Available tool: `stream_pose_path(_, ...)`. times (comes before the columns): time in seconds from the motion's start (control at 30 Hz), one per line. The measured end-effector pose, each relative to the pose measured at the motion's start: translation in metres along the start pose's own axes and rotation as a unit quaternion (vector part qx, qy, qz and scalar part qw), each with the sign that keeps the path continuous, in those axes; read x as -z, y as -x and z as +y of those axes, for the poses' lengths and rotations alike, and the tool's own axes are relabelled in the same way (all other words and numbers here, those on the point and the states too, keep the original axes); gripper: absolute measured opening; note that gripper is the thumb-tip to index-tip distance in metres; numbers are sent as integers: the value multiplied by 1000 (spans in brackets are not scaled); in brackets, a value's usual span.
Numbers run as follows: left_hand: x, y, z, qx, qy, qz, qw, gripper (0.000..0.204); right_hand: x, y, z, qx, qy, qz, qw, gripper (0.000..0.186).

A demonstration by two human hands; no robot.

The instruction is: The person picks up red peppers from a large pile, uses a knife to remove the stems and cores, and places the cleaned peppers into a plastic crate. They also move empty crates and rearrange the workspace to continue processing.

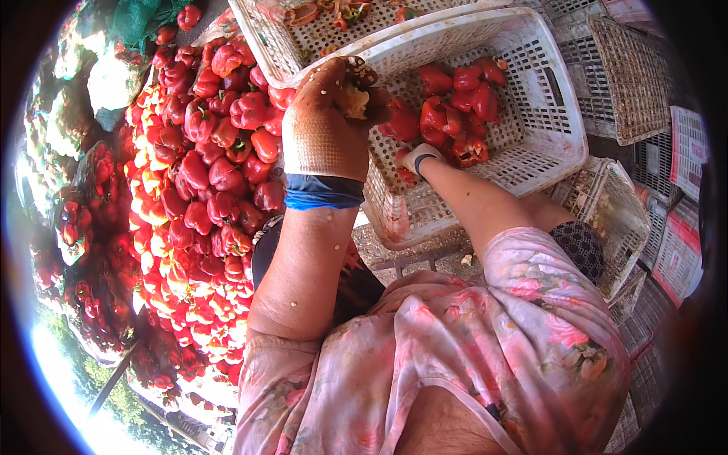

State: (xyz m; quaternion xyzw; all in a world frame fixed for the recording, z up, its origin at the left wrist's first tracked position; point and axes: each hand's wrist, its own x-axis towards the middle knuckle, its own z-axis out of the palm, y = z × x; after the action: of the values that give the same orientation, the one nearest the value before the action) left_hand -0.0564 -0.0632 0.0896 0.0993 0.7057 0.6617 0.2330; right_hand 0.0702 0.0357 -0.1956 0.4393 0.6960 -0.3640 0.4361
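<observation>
My left hand (pixel 327 121), in a knit glove stained brown and with a blue band at the wrist, is raised over the near left side of a white plastic crate (pixel 542 144). Its curled fingers hold a pale yellow pepper core (pixel 353 100); loose seeds cling to the glove and forearm. Lower, inside the crate, my right hand (pixel 422 156) wears a light glove with a dark wristband. Its fingers close on a red bell pepper (pixel 405 170), partly hidden. Several red peppers (pixel 466 102) lie beside it in the crate, one with its top cut open.
A large heap of red bell peppers (pixel 201 197) spreads on my left, with filled bags beyond it. Another white crate (pixel 303 38) with pepper scraps stands at the far side. Stacked crates (pixel 629 80) and a seed-strewn crate (pixel 607 205) stand on the right.
</observation>
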Motion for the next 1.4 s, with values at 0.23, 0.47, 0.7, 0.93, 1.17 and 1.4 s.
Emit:
stream_pose_path(0.23,-6,-9,11,77,219,42,972,16,87,44,12,44,-396,-228,888,41)
stream_pose_path(0.47,-47,30,25,5,45,-148,988,23,184,237,25,363,-579,-191,705,59)
stream_pose_path(0.7,-87,50,32,-271,-435,-169,842,48,177,269,44,346,-590,-80,725,57)
stream_pose_path(0.93,-84,34,5,-101,-185,-184,960,27,189,272,30,430,-372,102,816,57)
stream_pose_path(1.17,-82,22,17,185,186,-284,922,26,202,263,28,593,-340,64,727,72)
stream_pose_path(1.4,-79,34,25,174,180,-315,915,26,205,271,37,541,-279,73,790,58)
